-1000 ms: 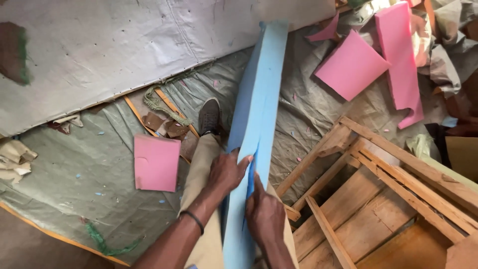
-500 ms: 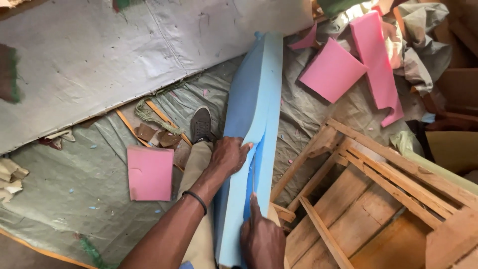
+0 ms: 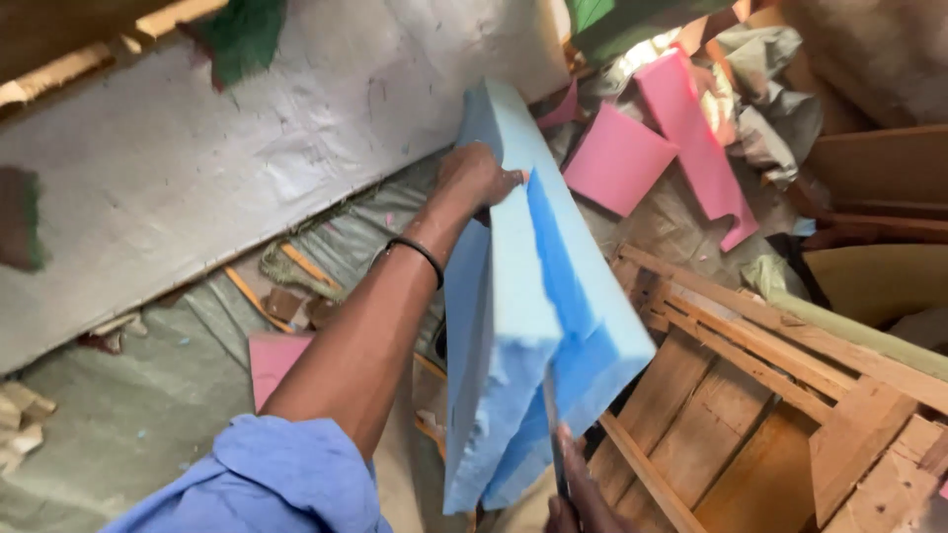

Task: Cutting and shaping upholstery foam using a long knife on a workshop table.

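Up top, left hand (image 3: pixel 479 178) fingers curled over the far edge of the blue foam (image 3: pixel 533 296), gripping it tilted above the tarp (image 3: pixel 128 434). Right hand (image 3: pixel 583 498) at foam's near end holds a blade (image 3: pixel 555 434), fingers mostly cropped. Wood frame (image 3: pixel 770 395) just right.

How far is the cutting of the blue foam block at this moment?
Done: a slit is open in the blue foam block from its near end, partway up. In hand: the left hand grips the block's far part, and the right hand holds a thin blade in the slit. Left: the upper part looks uncut. Pink foam pieces lie behind.
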